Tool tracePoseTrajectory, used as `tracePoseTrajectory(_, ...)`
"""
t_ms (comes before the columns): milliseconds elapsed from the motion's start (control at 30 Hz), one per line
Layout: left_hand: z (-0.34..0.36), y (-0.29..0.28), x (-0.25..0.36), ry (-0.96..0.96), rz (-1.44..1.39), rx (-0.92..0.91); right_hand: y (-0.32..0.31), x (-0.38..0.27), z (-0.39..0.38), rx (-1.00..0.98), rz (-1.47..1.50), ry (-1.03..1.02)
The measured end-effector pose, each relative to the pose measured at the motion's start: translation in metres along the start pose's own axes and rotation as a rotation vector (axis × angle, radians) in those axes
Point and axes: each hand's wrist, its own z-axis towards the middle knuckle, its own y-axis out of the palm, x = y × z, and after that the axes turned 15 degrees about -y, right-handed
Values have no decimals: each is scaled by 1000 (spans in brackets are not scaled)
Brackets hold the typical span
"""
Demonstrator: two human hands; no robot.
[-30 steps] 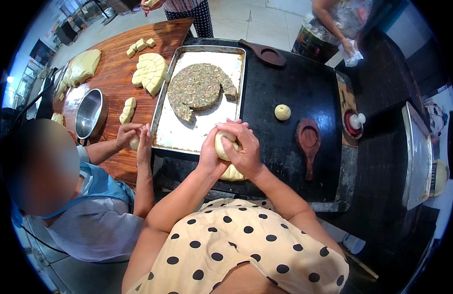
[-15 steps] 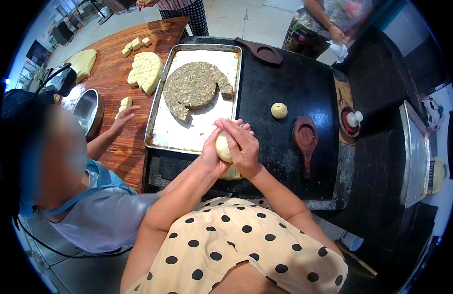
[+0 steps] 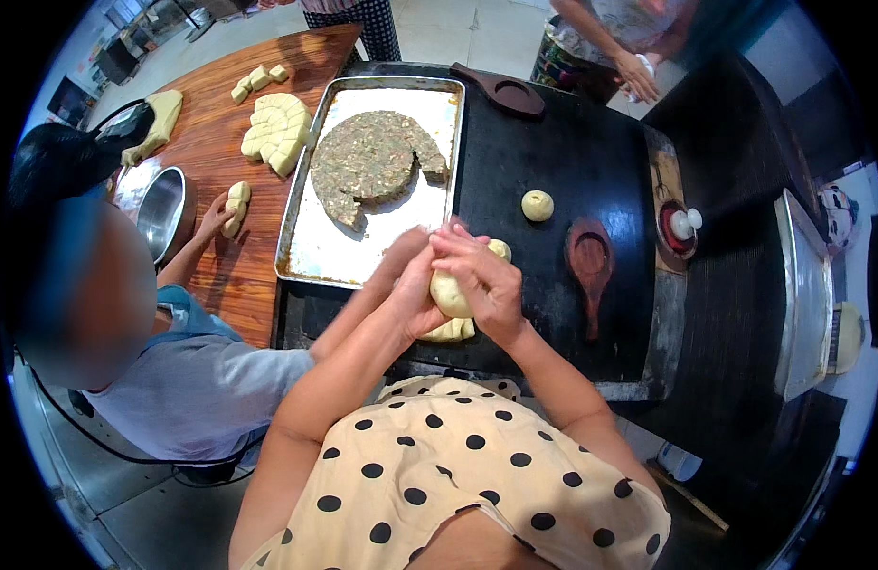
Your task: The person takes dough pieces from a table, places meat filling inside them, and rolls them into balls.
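both hands (image 3: 458, 275) clenched on dough ball (image 3: 448, 293); keep pinching evenly, rotate so filling stays sealed inside.

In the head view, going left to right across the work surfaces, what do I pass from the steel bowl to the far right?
Steel bowl → co-worker's hand on small dough pieces → metal tray with the filling slab → dough ball in both hands → loose dough ball → wooden mould → small red dish.
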Motion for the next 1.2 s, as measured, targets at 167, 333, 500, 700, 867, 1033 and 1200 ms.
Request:
tracePoseTrajectory(167, -2, 2, -17, 250, -22, 141, 25, 0, -13, 333, 144, 447)
tracePoseTrajectory(333, 5, -19, -15, 242, 86, 216, 31, -2, -18, 222, 43, 354)
tracePoseTrajectory(500, -12, -8, 3, -81, 119, 184, 14, -8, -10, 152, 181, 222)
tracePoseTrajectory(700, -4, -7, -3, -130, 231, 94, -2, -7, -17, -80, 98, 74)
tracePoseTrajectory(867, -8, -2, -7, 38, 12, 76, 12, -12, -18, 183, 153, 283)
tracePoseTrajectory(1033, -5, -36, -23, 215, -49, 318, 35, 7, -36, 108, 91, 275)
tracePoseTrajectory(1200, -10, -29, -13, 34, 36, 313, 21, 2, -25, 3, 8, 138)
